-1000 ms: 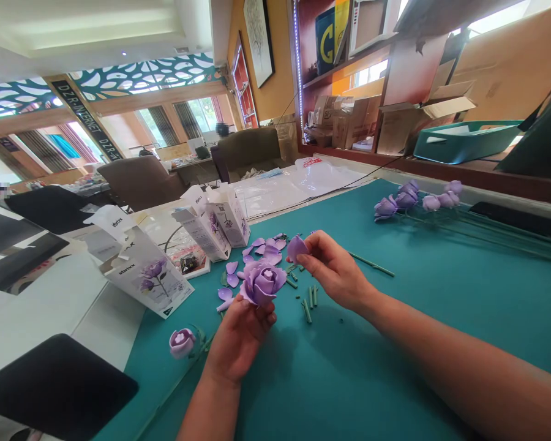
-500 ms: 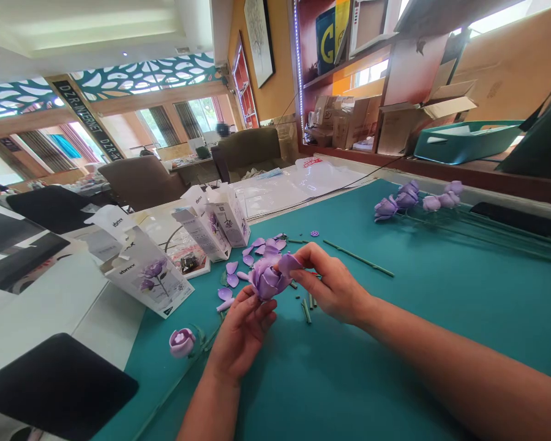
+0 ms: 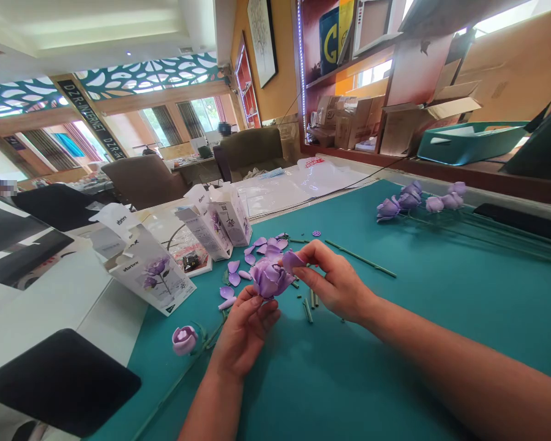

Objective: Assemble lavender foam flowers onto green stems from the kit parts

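Note:
My left hand holds a purple toy rose head from below, thumb and fingers closed at its base. Between thumb and forefinger, my right hand pinches a purple petal at the right side of the rose; whether the petal is joined to it I cannot tell. Loose purple petals lie on the green mat just beyond and left of the rose. Short green stem pieces lie below my right hand. A paler flower on a long stem rests left of my left hand.
Printed cardboard boxes stand along the mat's left side. Finished purple flowers with long stems lie at the back right, near a black flat object. A long green stem lies beyond my right hand. A person sits at the far left.
The whole view has shifted slightly. Both hands keep their hold on the rose head and the petal, with hardly any movement between them.

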`<state>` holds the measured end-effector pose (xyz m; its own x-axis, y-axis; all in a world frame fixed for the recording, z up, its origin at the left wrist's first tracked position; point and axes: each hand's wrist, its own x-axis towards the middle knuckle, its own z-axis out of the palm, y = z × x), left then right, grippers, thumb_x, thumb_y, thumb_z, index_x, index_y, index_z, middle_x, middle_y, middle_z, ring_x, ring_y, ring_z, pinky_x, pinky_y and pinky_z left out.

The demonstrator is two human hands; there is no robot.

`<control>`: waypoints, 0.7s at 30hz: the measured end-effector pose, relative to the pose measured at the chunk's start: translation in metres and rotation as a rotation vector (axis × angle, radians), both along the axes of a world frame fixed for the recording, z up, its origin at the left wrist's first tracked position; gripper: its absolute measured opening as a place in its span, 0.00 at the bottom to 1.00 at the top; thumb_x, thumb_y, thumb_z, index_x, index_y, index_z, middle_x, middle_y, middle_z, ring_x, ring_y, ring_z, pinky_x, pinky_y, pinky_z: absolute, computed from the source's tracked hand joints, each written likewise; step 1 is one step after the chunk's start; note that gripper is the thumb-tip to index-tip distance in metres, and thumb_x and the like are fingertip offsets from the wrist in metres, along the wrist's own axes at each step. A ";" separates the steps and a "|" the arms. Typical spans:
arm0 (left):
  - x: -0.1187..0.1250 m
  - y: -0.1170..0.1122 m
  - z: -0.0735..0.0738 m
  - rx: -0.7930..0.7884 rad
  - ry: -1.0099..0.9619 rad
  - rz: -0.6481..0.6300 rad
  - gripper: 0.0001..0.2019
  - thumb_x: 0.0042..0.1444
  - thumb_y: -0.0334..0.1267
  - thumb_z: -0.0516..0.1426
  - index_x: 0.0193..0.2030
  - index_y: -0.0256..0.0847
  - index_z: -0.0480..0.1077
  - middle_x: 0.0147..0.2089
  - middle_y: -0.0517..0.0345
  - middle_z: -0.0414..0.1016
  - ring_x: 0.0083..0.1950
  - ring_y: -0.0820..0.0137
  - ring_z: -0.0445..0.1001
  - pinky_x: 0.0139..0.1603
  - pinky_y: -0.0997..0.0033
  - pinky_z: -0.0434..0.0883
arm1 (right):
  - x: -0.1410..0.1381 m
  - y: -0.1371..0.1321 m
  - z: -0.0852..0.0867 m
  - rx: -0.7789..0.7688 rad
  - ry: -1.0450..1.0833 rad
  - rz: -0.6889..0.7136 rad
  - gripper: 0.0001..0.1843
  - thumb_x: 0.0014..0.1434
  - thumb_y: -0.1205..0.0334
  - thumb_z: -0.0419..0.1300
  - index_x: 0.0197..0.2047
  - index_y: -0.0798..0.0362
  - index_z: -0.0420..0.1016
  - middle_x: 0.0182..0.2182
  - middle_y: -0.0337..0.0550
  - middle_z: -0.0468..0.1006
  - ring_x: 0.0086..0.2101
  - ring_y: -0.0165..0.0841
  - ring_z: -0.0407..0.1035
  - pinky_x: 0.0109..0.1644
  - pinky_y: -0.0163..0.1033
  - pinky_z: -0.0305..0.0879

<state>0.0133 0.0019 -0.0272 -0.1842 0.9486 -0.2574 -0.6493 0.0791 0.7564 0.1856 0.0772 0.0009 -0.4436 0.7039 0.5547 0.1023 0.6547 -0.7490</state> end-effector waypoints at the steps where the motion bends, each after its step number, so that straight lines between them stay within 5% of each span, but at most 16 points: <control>1: 0.000 0.000 0.000 0.003 -0.003 0.000 0.11 0.47 0.26 0.61 0.37 0.41 0.68 0.28 0.64 0.76 0.29 0.73 0.78 0.35 0.72 0.76 | 0.001 -0.001 0.002 0.008 0.016 -0.026 0.07 0.61 0.56 0.55 0.36 0.51 0.66 0.31 0.39 0.73 0.32 0.30 0.67 0.36 0.35 0.64; 5: 0.000 0.000 0.001 0.009 -0.019 0.021 0.13 0.47 0.26 0.61 0.39 0.43 0.67 0.29 0.65 0.76 0.29 0.74 0.78 0.34 0.73 0.76 | 0.004 -0.006 0.011 0.023 0.073 -0.059 0.05 0.57 0.61 0.58 0.33 0.52 0.66 0.29 0.38 0.73 0.31 0.29 0.67 0.35 0.34 0.65; 10: 0.000 0.001 0.002 -0.006 -0.021 0.063 0.12 0.48 0.25 0.60 0.37 0.43 0.67 0.27 0.65 0.76 0.28 0.74 0.78 0.32 0.74 0.75 | 0.006 -0.010 0.015 0.094 -0.020 0.060 0.02 0.55 0.68 0.56 0.32 0.51 0.66 0.28 0.37 0.71 0.30 0.28 0.65 0.33 0.33 0.63; 21: -0.001 0.003 0.001 0.022 -0.024 0.103 0.09 0.48 0.27 0.60 0.35 0.43 0.68 0.28 0.66 0.74 0.28 0.75 0.76 0.28 0.76 0.72 | -0.006 -0.011 0.001 0.186 -0.369 0.122 0.08 0.50 0.75 0.56 0.30 0.53 0.69 0.28 0.37 0.67 0.26 0.25 0.61 0.30 0.30 0.56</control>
